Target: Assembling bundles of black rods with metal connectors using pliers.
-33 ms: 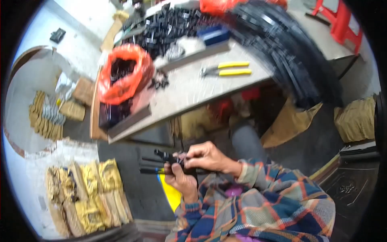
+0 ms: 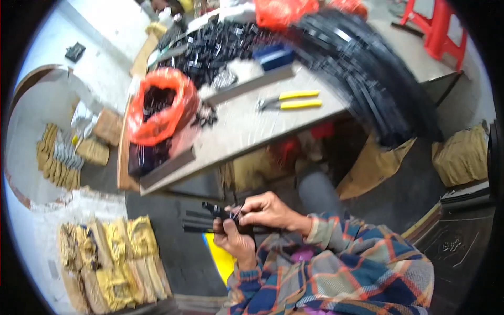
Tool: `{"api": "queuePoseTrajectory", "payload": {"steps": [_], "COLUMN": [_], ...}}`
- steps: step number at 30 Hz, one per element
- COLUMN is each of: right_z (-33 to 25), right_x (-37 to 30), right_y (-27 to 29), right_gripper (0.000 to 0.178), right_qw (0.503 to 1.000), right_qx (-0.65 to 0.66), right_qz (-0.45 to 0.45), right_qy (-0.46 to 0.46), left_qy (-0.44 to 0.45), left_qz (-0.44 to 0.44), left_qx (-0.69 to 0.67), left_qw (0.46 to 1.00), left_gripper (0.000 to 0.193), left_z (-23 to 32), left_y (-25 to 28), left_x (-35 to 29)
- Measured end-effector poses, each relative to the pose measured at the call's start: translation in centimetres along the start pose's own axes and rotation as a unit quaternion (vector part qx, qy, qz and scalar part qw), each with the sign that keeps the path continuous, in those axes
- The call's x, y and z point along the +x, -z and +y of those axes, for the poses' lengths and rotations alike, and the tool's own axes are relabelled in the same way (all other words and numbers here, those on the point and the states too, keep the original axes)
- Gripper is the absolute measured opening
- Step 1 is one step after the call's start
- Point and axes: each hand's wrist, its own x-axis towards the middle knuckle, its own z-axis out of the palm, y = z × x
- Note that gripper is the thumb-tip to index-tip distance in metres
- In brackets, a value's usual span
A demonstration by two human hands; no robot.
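Observation:
In front of my lap, my left hand (image 2: 234, 242) is closed around several thin black strips (image 2: 199, 229), its thumb on top. Their far ends stick out to the left, and one thicker black end points up beside them. My right hand (image 2: 270, 210) meets the left at the near part of these strips, with thumb and forefinger pinched together. A thin pale strand seems to show at those fingertips, too small to name. On the table beyond lie yellow-handled cutting pliers (image 2: 291, 100), apart from both hands.
The table (image 2: 239, 123) carries an orange plastic bag (image 2: 181, 113) of dark pieces, a heap of small black parts (image 2: 220, 47), a blue box (image 2: 273, 56) and a large bundle of long black strips (image 2: 367, 73) hanging over its edge. Yellow-brown packages (image 2: 118, 283) lie at lower left; a red stool (image 2: 438, 37) stands far right.
The whole view has shifted slightly, so the table and pliers sit a little differently. Both hands keep their places on the black strips, with only a small movement of the fingers.

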Motion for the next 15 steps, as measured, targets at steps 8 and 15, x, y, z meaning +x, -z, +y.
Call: {"api": "queuePoseTrajectory", "payload": {"steps": [8,15], "right_z": [0.2,0.0], "right_x": [-0.6,-1.6], "right_y": [0.6,-0.6], "right_gripper": [0.012,0.011], "right_qw": [0.997,0.999], "right_qx": [0.072,0.031], "right_qz": [-0.008,0.024], "right_qy": [-0.012,0.024], "left_qy": [-0.018,0.000], "left_qz": [-0.039,-0.008], "left_qx": [0.029,0.058], "left_qw": [0.999,0.998], "left_gripper": [0.028,0.026], "left_z": [-0.7,0.0], "left_y": [-0.3,0.2], "left_x": [-1.0,-1.0]}}
